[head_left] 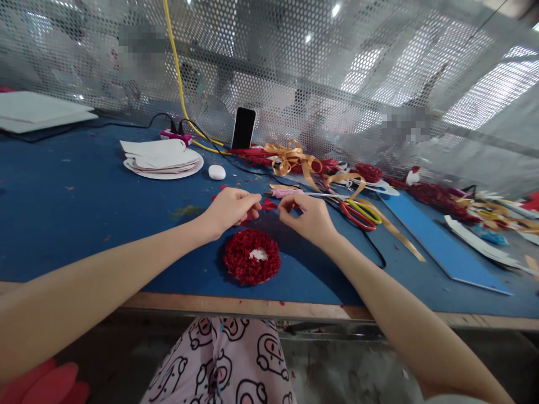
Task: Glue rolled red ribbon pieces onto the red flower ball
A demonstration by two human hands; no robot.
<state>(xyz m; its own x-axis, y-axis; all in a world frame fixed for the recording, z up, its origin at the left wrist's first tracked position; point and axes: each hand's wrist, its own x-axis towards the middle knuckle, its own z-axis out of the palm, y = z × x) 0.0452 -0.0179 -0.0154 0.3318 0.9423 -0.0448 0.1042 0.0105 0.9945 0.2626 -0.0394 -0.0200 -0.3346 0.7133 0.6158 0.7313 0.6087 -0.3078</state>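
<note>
My left hand (236,210) hovers over the blue table with thumb and fingers pressed together; what they pinch, if anything, I cannot make out. Facing it, my right hand (306,217) is closed with its thumb against the index finger, and its contents are too small to tell. Between and below the hands lie red scraps (269,204). Just in front of them, toward me, a round dark-red ruffled piece (236,258) lies flat, with a white spot in its middle. A pink-handled tool (286,192), perhaps a glue gun, lies behind my right hand.
Red-and-yellow-handled scissors (357,216) and tan ribbon (290,154) lie to the right, beyond them a blue board (442,241). White cut sheets (164,160), a white oval case (217,172), a phone (243,129) and a power strip (174,136) stand behind. Perforated metal backs the table.
</note>
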